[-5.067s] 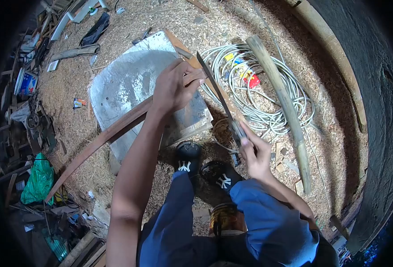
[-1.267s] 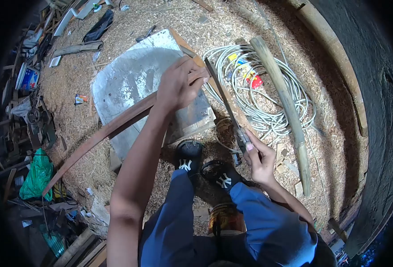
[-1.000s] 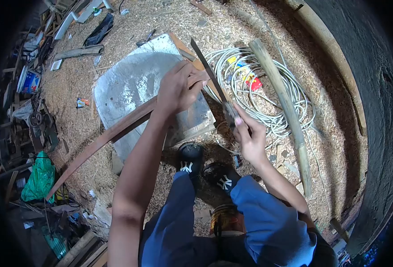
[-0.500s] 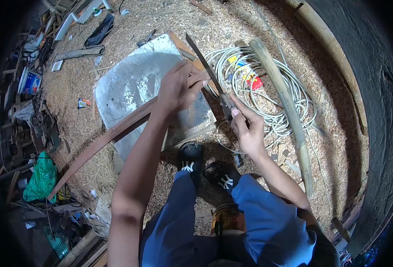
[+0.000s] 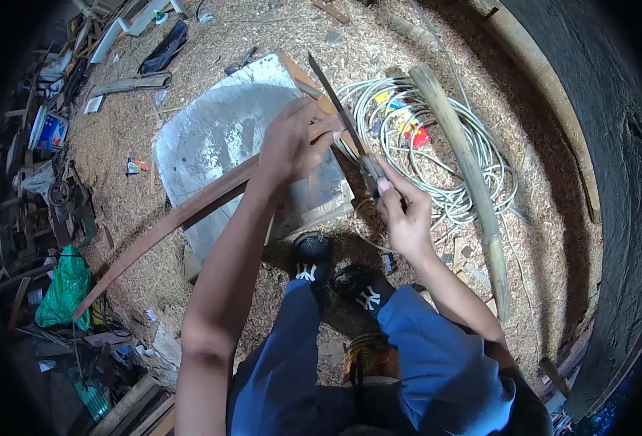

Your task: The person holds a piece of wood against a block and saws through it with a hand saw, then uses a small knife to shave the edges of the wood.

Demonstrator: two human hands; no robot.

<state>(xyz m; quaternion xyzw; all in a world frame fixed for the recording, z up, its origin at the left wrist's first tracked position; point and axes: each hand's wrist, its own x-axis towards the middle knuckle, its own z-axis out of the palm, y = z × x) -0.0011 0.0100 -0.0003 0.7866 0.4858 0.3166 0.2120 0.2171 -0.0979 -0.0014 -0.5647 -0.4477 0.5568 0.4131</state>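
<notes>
Near the centre, my left hand is closed around one end of a long reddish-brown wooden strip, which runs down to the lower left. My right hand grips the handle of a long dark blade that points up and to the left. The blade lies close beside the strip's held end; whether they touch is hard to tell. Beneath my left hand is a worn metal-topped board, with a wooden piece along its upper right edge.
A coil of pale cable lies at the right under a wooden pole. My shoes are below the board. A green bag and scrap sit at the left. Wood shavings cover the floor.
The far end of the strip has shifted very slightly down and left. Both hands keep their holds, with the blade in nearly the same place.
</notes>
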